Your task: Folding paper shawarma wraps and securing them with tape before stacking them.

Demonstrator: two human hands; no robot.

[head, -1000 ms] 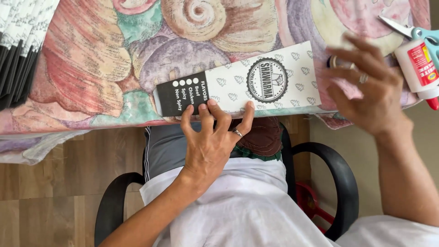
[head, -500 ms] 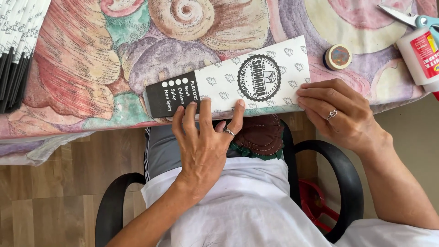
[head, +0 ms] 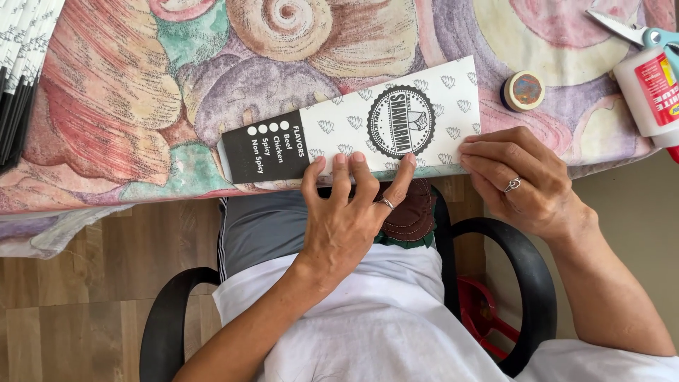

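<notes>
A long flat paper sleeve [head: 332,131], white with a round black emblem and a black end panel, lies tilted along the near edge of the table. My left hand [head: 350,212] presses its fingertips on the sleeve's lower edge near the middle. My right hand [head: 523,180], wearing a ring, rests with fingers together on the sleeve's right end at the table edge. Neither hand lifts the sleeve; both hold it flat against the cloth.
The table wears a colourful shell-patterned cloth [head: 127,106]. A small tape roll [head: 524,90] sits right of the sleeve. A glue bottle [head: 654,95] and scissors [head: 633,32] lie at the far right. A stack of flat sleeves [head: 25,71] is at the left. A black chair arm [head: 520,283] curves below.
My right hand came down from near the tape roll onto the sleeve's right end. My left hand stayed pressing the lower edge.
</notes>
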